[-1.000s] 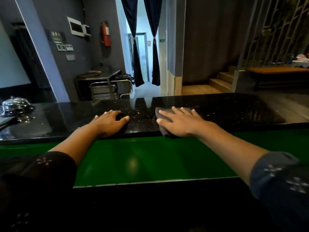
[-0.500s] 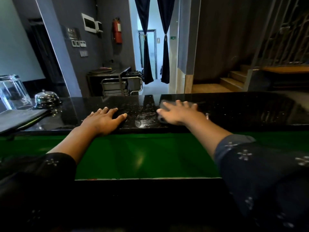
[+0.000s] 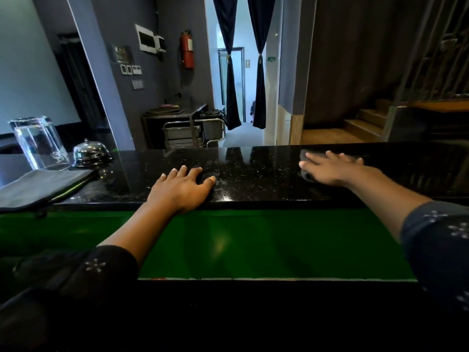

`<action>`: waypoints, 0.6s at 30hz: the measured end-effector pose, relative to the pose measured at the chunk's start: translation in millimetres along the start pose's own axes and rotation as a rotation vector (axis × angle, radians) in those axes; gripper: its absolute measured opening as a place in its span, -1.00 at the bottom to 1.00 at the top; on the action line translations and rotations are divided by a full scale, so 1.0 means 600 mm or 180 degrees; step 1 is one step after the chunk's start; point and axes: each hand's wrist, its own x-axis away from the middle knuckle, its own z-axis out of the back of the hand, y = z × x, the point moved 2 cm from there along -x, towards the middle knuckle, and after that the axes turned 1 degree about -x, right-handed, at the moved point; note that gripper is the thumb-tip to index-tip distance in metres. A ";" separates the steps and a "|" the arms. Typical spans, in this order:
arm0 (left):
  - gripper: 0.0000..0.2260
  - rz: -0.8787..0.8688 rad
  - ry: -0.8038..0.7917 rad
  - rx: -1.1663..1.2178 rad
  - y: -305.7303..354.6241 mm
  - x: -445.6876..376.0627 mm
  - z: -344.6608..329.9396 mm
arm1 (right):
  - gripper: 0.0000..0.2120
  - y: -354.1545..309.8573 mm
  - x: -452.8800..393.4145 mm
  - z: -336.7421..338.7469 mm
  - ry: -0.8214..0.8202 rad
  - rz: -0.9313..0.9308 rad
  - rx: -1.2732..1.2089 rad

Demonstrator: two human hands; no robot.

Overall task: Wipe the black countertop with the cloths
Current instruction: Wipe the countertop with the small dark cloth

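A: Where's the cloth (image 3: 308, 165)?
B: Flat under the right hand (image 3: 330, 168), grip spread wide, pressing it. Unwiped desk (image 3: 253, 179) runs toward three o'clock.
A: The left hand (image 3: 183, 188)?
B: Flat at nine o'clock; any cloth beneath stays hidden.

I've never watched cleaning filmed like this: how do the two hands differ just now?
The left hand lies near the countertop's front edge; the right hand reaches farther out. A dark cloth shows under the right hand; little shows under the left. Both press flat with straight fingers.
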 end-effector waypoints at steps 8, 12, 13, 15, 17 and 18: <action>-0.44 -0.0081 -0.0342 0.0372 -0.005 -0.014 0.007 | -0.34 -0.262 0.096 -0.049 -0.0002 0.1065 0.0033; -0.43 -0.0095 -0.0102 0.0844 -0.087 -0.013 0.054 | -0.36 -0.238 0.101 -0.055 0.0015 0.1319 0.0093; -0.42 -0.0054 0.0088 0.0513 -0.127 -0.017 0.063 | -0.36 -0.232 0.093 -0.052 0.0006 0.1286 0.0100; -0.40 0.0117 0.0178 -0.0243 -0.213 -0.022 0.069 | -0.35 -0.229 0.069 -0.045 -0.0011 0.1115 0.0080; -0.40 0.0295 -0.0014 -0.0520 -0.283 -0.023 0.058 | -0.34 -0.236 0.047 -0.040 -0.0022 0.0897 0.0027; -0.41 0.0324 -0.0084 -0.0519 -0.304 -0.022 0.049 | -0.34 -0.241 0.035 -0.039 -0.0021 0.0794 0.0017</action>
